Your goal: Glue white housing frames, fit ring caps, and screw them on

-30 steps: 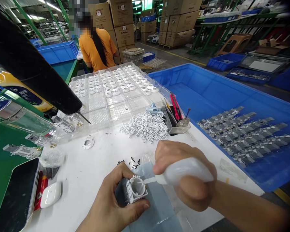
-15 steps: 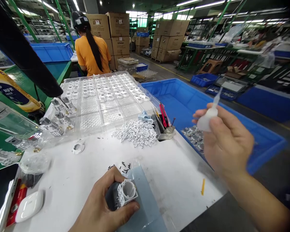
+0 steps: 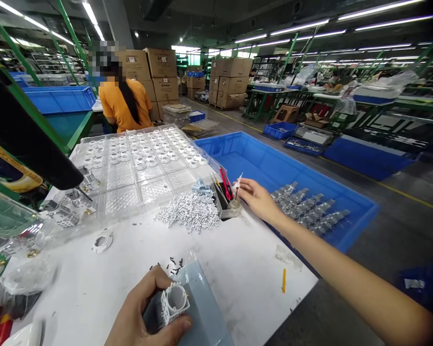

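My left hand (image 3: 147, 307) is closed around a white plastic housing (image 3: 175, 300) with a round opening facing up. It holds the housing over a light blue pad (image 3: 205, 302) at the table's front. My right hand (image 3: 254, 194) reaches far out to the tool holder (image 3: 223, 209) and grips a small translucent dropper bottle (image 3: 235, 186), its thin nozzle pointing up. Fingers hide part of the bottle. Red-handled tweezers or a similar tool (image 3: 225, 183) stand in the holder. Left of it lies a heap of small white pins (image 3: 191, 211). Several black screws (image 3: 173, 265) lie behind the pad.
A clear compartment tray (image 3: 120, 192) with white rings sits at the back. A blue bin (image 3: 328, 180) with metal parts stands at right. One white ring (image 3: 103, 241) lies on the table. A black tool (image 3: 32, 125) hangs at left. A person in orange (image 3: 124, 103) sits beyond.
My right hand has moved forward and left with the dropper bottle, down to the tool holder. The left hand still holds the housing over the pad. The view has shifted.
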